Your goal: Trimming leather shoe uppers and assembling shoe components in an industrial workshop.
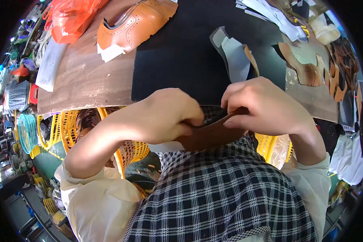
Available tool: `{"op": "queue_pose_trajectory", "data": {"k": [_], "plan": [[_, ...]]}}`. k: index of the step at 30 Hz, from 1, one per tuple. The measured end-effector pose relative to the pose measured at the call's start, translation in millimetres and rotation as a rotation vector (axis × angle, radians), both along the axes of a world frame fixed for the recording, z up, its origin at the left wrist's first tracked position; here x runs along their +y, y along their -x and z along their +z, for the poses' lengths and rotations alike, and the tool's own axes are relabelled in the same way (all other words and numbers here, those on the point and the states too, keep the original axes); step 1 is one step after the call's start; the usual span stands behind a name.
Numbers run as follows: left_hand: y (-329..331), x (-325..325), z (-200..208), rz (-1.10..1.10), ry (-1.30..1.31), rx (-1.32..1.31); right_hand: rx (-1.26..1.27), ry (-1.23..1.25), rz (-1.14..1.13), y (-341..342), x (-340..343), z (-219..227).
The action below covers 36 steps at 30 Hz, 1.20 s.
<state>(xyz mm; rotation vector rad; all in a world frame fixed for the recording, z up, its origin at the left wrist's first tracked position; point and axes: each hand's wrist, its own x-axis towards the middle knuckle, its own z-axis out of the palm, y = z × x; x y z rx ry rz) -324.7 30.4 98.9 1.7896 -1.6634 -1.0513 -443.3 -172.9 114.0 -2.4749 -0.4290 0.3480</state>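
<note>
A brown leather shoe-upper piece (211, 137) hangs at the table's near edge, in front of my checked apron. My left hand (169, 115) pinches its upper edge on the left. On the right, my right hand (266, 107) is curled, thumb and fingers closed on the same edge. A pale flap (165, 147) shows below my left hand. Just beyond my right hand rises a whitish-grey lining piece (236, 56) with a brown edge; whether it joins the held leather is hidden. Both pairs of fingertips are partly covered by the hands.
A black mat (169, 60) covers the middle of the table. Tan perforated shoe uppers (137, 26) lie at the far left beside a red plastic bag (74, 20). More cut leather pieces (304, 68) lie at right. Yellow baskets (70, 127) stand below the table edge.
</note>
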Motion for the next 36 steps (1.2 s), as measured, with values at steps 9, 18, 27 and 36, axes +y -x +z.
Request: {"op": "queue_pose_trajectory", "data": {"k": [9,18,27,36], "plan": [[29,5,-21,0.244,0.002,0.303,-0.026,-0.069,0.062,5,10,-4],[34,24,-54,0.396,0.117,0.481,-0.422,-0.003,-0.279,12,10,-2],[33,48,-81,0.406,0.083,0.722,0.444,-1.289,-0.7,27,-38,-65],[24,66,-112,0.391,-0.075,0.698,0.315,-0.519,-0.562,4,0,-67]]}}
